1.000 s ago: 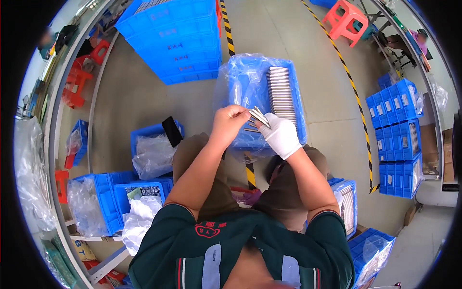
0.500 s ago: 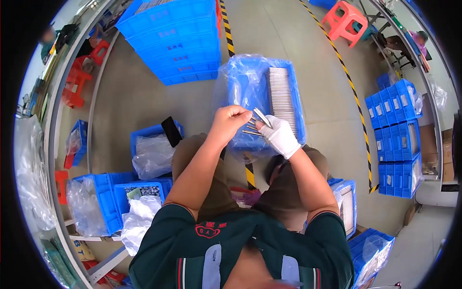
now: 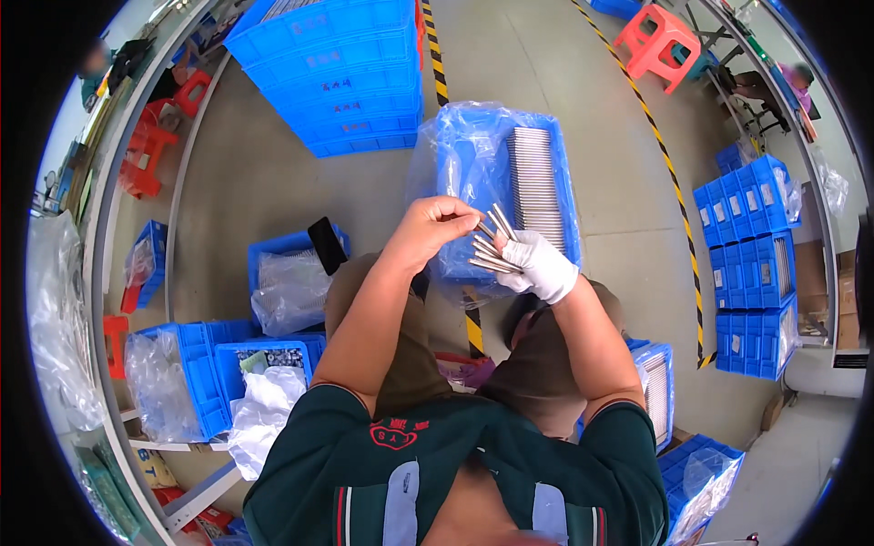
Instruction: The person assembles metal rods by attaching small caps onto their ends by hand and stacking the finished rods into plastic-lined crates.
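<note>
My right hand (image 3: 544, 266), in a white glove, is closed around several thin metal rods (image 3: 492, 252) that fan out toward the left. Bare and pinched at the fingertips, my left hand (image 3: 430, 232) meets the end of one rod (image 3: 484, 227). Both hands are over the near part of a blue crate (image 3: 566, 173) lined with clear plastic (image 3: 467, 146). A long row of similar metal rods (image 3: 535, 177) lies stacked along the crate's right side.
A tall stack of blue crates (image 3: 332, 77) stands beyond to the left. A black phone (image 3: 326, 245) rests on a bagged crate (image 3: 291, 287) at left. Another crate of rods (image 3: 652, 387) is by my right elbow. Yellow-black floor tape (image 3: 665, 164) runs along the right.
The rods in my right hand have turned and spread, with more of them showing. My right hand has shifted slightly right; my left stays pinched close to them.
</note>
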